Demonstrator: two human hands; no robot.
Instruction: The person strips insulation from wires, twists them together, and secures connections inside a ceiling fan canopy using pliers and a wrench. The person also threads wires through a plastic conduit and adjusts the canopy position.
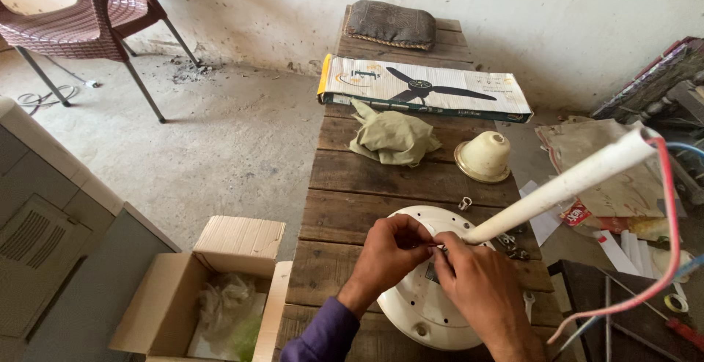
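A cream round fan motor housing (429, 311) lies on the wooden bench (345, 208). A white rod (565, 184) rises from its centre toward the upper right, with red wire (669, 208) coming out of its top end. My left hand (389, 252) and my right hand (473, 285) meet at the foot of the rod, fingertips pinched on a small metal part there. What the part is stays hidden by the fingers.
A cream bell-shaped cover (484, 156), an olive cloth (392, 138), a long fan box (425, 87) and a dark cushion (390, 24) lie farther along the bench. Small screws (513, 245) sit by the rod. An open cardboard box (202, 296) stands left; a plastic chair (81, 17) far left.
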